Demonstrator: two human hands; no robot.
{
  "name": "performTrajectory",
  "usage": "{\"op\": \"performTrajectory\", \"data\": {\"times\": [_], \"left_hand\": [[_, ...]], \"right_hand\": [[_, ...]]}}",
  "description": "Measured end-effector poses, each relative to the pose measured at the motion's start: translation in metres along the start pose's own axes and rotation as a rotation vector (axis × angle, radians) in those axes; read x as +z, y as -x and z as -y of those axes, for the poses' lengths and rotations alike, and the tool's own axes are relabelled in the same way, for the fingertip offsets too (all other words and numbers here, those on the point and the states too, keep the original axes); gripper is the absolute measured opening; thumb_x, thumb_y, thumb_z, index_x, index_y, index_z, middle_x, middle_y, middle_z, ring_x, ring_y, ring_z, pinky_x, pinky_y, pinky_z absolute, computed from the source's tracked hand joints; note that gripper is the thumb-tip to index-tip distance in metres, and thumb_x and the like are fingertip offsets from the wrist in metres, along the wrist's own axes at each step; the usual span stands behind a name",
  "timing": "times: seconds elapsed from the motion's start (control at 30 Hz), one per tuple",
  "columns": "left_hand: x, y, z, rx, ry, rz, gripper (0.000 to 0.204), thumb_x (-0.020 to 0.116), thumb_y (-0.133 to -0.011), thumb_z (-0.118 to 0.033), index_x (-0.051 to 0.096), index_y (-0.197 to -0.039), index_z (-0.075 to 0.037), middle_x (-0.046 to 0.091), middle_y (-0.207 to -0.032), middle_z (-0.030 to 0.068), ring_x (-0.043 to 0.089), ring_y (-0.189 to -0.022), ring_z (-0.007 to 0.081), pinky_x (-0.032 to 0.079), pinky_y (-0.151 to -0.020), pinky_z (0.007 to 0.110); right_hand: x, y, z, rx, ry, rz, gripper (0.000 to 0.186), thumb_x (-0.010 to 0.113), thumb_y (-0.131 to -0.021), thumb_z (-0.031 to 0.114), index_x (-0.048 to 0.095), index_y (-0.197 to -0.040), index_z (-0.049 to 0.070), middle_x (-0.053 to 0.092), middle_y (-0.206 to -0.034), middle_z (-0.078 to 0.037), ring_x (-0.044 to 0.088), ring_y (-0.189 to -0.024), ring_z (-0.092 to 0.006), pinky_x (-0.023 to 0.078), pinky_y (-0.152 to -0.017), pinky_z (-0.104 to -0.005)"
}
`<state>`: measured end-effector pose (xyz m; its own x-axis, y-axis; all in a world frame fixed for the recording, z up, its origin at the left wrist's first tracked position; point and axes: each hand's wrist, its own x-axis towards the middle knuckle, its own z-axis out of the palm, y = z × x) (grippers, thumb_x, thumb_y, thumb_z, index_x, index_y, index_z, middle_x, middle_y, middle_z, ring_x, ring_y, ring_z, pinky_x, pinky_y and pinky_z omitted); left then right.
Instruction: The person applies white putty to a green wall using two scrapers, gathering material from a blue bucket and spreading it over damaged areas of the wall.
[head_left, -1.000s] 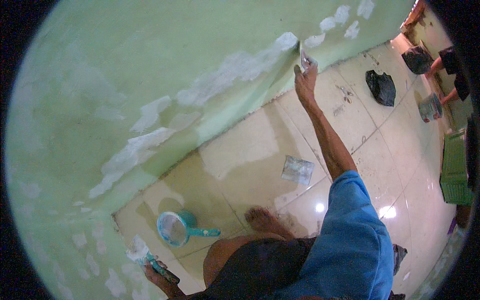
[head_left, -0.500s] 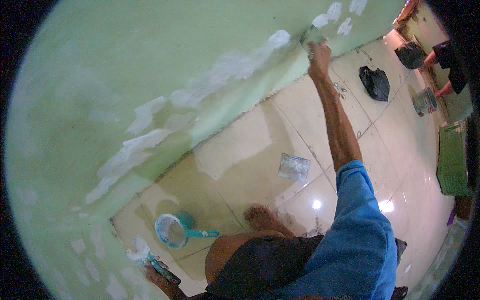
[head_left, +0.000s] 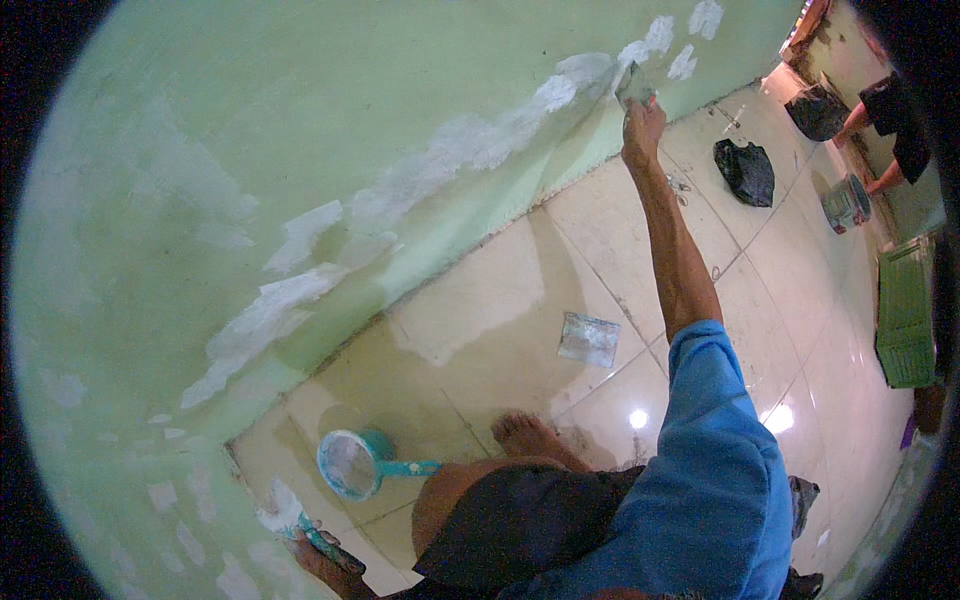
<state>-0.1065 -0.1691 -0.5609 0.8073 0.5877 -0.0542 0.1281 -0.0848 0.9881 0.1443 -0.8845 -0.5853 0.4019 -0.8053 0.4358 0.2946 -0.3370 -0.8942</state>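
White filler streaks the green wall (head_left: 300,120) where my right hand (head_left: 642,125) grips a scraper (head_left: 634,82); my left hand (head_left: 318,558) grasps a loaded putty knife (head_left: 300,525).

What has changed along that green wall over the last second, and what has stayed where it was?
The right hand slid its putty knife further along the white filler strip on the green wall, arm stretching out. The left hand still holds a filler-loaded scraper low down. The teal scoop, the bare foot and the black bag stayed put.
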Motion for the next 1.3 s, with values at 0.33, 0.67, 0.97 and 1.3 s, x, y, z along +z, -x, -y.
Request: {"op": "performTrajectory", "data": {"times": [0.33,0.67,0.97,1.3], "left_hand": [[-0.012,-0.013,0.013,0.039,0.025,0.083,0.027,0.048,-0.092,-0.027,0.048,-0.099,-0.001,0.058,-0.075,0.0099,0.050,-0.047,0.0105,0.040,-0.040,0.021],[-0.025,-0.013,0.010,-0.018,0.062,0.056,0.026,0.045,-0.093,-0.026,0.049,-0.096,0.000,0.059,-0.076,0.0105,0.049,-0.045,0.0110,0.039,-0.037,0.023],[-0.021,-0.007,-0.002,-0.016,0.016,0.106,0.029,0.043,-0.094,-0.027,0.049,-0.094,0.001,0.059,-0.074,0.0105,0.049,-0.042,0.0143,0.041,-0.036,0.025],[-0.020,-0.008,0.003,-0.040,0.073,0.059,0.031,0.046,-0.093,-0.029,0.049,-0.096,0.002,0.059,-0.073,0.0127,0.050,-0.041,0.0138,0.040,-0.036,0.024]], "right_hand": [[0.061,0.116,0.093,-0.511,0.465,0.323,0.037,0.056,-0.077,0.003,0.055,-0.114,0.002,0.055,-0.106,-0.016,0.050,-0.098,-0.0340,0.040,-0.086,-0.0428],[0.090,0.152,0.090,-0.557,0.606,0.291,0.070,0.063,-0.070,0.001,0.035,-0.134,0.007,0.048,-0.107,-0.022,0.045,-0.100,-0.0390,0.034,-0.086,-0.0492],[0.087,0.071,0.114,-0.372,0.664,0.000,0.027,0.056,-0.076,0.011,0.053,-0.097,-0.005,0.049,-0.097,-0.023,0.046,-0.095,-0.0388,0.037,-0.082,-0.0461],[0.057,0.073,0.100,-0.565,0.614,-0.157,0.031,0.054,-0.072,0.001,0.053,-0.103,-0.001,0.051,-0.101,-0.021,0.047,-0.097,-0.0388,0.037,-0.083,-0.0453]]}}
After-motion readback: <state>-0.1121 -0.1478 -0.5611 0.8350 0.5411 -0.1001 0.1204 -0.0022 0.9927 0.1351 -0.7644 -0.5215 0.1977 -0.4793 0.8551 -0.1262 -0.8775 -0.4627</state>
